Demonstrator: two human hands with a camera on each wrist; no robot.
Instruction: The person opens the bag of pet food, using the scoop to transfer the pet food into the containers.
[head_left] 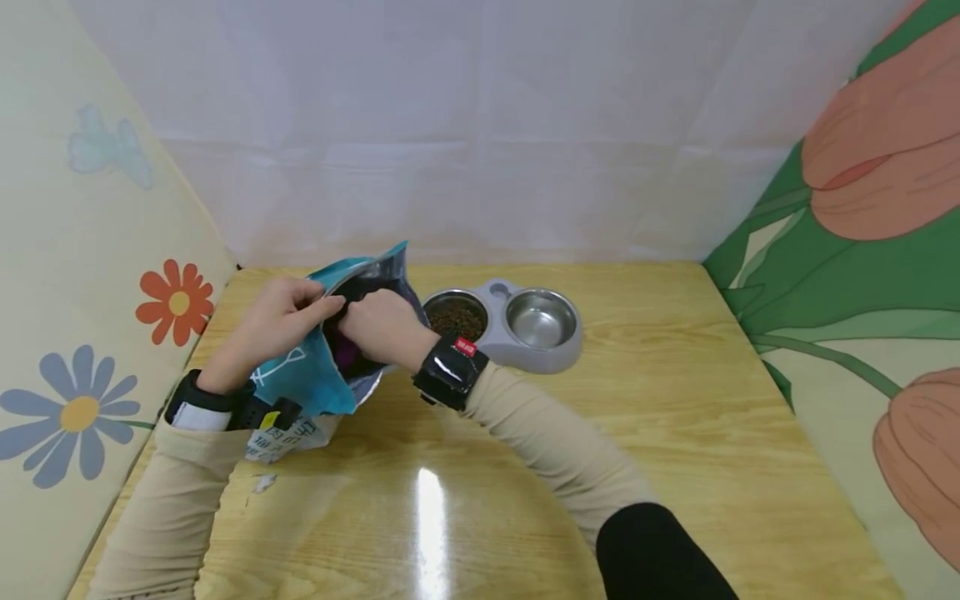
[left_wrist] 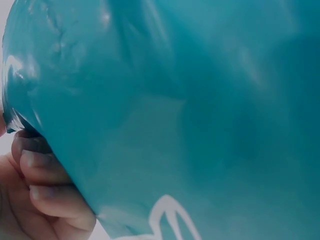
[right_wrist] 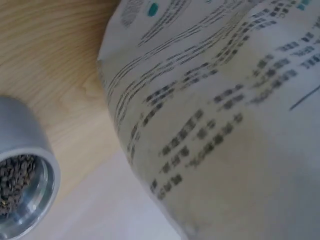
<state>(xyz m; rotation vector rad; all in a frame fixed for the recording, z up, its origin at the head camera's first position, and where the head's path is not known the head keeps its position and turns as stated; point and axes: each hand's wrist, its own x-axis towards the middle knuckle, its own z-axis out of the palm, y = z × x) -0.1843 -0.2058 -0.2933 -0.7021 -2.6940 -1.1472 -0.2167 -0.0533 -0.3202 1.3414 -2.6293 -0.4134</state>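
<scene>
Blue bag (head_left: pixel 307 375) may tip if left hand (head_left: pixel 281 321), pinching it, slips — whether right hand (head_left: pixel 386 325), fingers hidden, grips anything, we cannot tell.

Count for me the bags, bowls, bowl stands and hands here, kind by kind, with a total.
Bag: 1
Bowls: 2, one holding brown pellets
Bowl stand: 1
Hands: 2, the left gripping the bag's edge, the right partly inside the bag
Total: 6
</scene>
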